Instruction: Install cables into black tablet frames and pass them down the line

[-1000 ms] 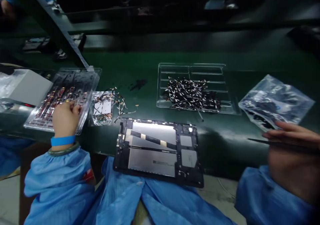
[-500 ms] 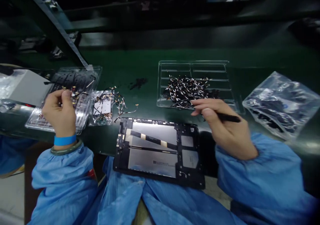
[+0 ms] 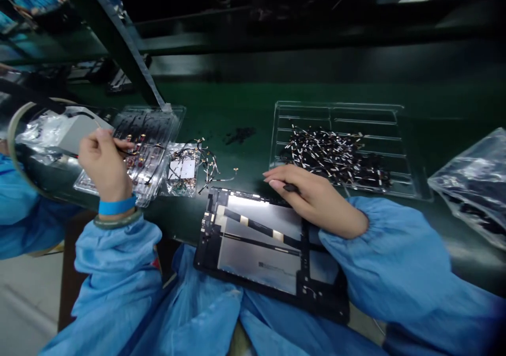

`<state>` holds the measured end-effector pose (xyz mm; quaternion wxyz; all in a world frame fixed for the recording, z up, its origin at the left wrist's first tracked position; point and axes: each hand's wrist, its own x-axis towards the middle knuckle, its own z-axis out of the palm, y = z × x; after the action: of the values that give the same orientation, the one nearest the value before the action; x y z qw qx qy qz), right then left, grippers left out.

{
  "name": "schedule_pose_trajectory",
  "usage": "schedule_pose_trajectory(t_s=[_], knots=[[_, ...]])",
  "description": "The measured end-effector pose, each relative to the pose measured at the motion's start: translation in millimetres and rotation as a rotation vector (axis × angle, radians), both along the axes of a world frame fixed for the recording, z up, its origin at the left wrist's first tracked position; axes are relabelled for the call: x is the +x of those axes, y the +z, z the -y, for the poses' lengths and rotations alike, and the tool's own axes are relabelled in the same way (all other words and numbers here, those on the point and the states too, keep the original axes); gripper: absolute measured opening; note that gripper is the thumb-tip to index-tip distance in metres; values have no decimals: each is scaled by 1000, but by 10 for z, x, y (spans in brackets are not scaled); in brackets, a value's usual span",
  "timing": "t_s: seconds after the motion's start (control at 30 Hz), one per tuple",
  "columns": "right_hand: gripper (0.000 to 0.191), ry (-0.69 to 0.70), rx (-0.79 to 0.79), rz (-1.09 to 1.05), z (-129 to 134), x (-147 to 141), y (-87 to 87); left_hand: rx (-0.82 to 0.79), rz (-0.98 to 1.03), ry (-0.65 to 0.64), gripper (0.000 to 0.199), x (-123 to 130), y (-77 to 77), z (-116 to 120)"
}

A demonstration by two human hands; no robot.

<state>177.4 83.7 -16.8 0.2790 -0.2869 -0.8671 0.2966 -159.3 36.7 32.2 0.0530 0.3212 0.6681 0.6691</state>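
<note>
My left hand [image 3: 106, 164], with a blue wristband, is closed above the left clear tray [image 3: 174, 129]; thumb and fingertips are pinched, but what they hold is too small to make out. My right hand [image 3: 312, 195] is wrapped round a slim black tool [image 3: 291, 187], most of it hidden by the palm. It hovers over the upper right edge of an opened tablet [image 3: 259, 256], which shows silver panels, a black frame and a dark ribbon cable [image 3: 256, 228] with pale tape. The tablet lies at the bench's front edge, against my blue gown.
A clear tray [image 3: 366, 104] at the right holds a heap of small black-and-white strips [image 3: 328, 153]. Thin cables [image 3: 209, 169] lie beside a small bag [image 3: 182, 171]. A plastic bag [image 3: 474, 177] is far right, a white box [image 3: 85, 129] left. Another person's blue sleeve [image 3: 23, 203] shows at left.
My right hand has moved left from the heap of strips to the tablet's upper edge. My left hand has shifted slightly over the left tray. The view has turned left.
</note>
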Motion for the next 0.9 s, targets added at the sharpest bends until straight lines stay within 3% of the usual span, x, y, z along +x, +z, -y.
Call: schedule_pose_trajectory(t_s=[0.07, 0.1, 0.13, 0.23, 0.33, 0.43, 0.5, 0.6, 0.73, 0.83, 0.9], knots=[[19, -7, -58, -12, 33, -64, 13, -54, -34, -285, 10, 256, -29, 106], [20, -14, -102, -20, 57, -111, 29, -137, -20, -471, 12, 432, -54, 166], [22, -20, -155, -37, 84, -166, 47, -213, -6, -579, 15, 623, -83, 224], [27, -37, -292, -135, 153, -353, 93, -394, 37, -815, 18, 1144, -170, 351], [20, -106, -325, -205, 156, -480, 90, -479, 193, -984, 19, 1379, -237, 392], [20, -250, -276, -216, 121, -465, 71, -551, 425, -986, 22, 1355, -311, 375], [15, -340, -111, -249, 128, -402, 72, -573, 531, -950, 22, 1307, -356, 355], [12, -277, 292, -192, 220, -332, 72, -573, 555, -926, 24, 1309, -381, 335], [24, -187, 680, 70, 369, -370, 17, -539, 365, -906, 21, 1420, -344, 334], [27, -234, 757, 130, 383, -373, -20, -519, 277, -884, 19, 1437, -321, 350], [23, -304, 693, 74, 365, -313, -19, -531, 391, -856, 22, 1397, -316, 366]])
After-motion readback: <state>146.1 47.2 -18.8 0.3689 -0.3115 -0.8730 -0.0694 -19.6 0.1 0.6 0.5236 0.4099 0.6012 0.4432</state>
